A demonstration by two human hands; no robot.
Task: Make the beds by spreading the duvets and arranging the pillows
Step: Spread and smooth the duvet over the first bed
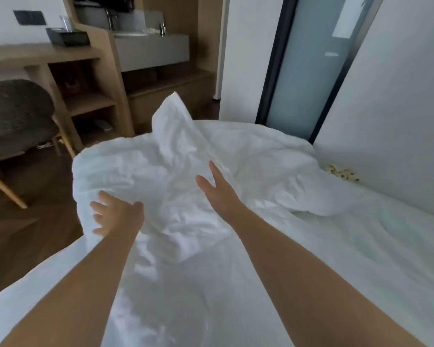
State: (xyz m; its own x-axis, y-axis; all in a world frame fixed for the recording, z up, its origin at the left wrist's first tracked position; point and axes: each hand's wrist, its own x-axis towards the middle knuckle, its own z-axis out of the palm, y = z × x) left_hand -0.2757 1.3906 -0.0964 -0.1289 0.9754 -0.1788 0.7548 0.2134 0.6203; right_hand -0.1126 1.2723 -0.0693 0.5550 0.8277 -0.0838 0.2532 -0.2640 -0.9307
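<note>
Head view, shows duvet (186, 171) bunched in a heap at far end of bed (361, 246), left flank hanging past the mattress edge above the floor (23, 234). No pillows in view.

Likely failure: sliding the whole heap off that side on any push or tug leftward, with nothing clamped to stop it. Second risk: burying the small patterned item (343, 172) by the wall when spreading rightward. Third: spreading it twisted, given the upright peak at the back and no corner in hand.

Left grip (115, 214): spread wide, fingers on the heap's left flank, thumb on top, touching, no fabric visibly pinched. Right grip (218, 189): flat, fingers straight, thumb out, over the middle of the heap, holding nothing; contact hard to call. Both forearms reaching forward, near straight.
</note>
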